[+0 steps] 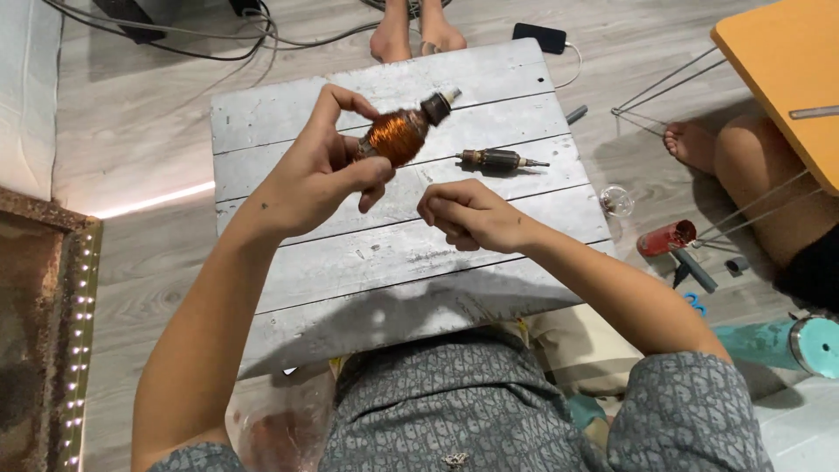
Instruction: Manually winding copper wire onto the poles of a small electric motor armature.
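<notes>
1. Here, left hand (328, 170) clamped around copper-wound armature (400, 133), raised above grey plank table (350, 262).
2. Right hand (468, 214) curled shut just below it; pinched contents indiscernible.
3. Second armature (500, 159) on planks, just beyond right hand.

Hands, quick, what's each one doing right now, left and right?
Left hand: closed on the copper-wound motor rotor, held above the wooden board.
Right hand: curled into a loose fist; whether it pinches anything cannot be told.

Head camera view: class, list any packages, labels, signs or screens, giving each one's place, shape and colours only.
Dark rectangular phone: on the floor beyond the grey plank table, cable attached, screen black.
Red cylindrical can: on the floor right of the table, lying on its side.
</notes>
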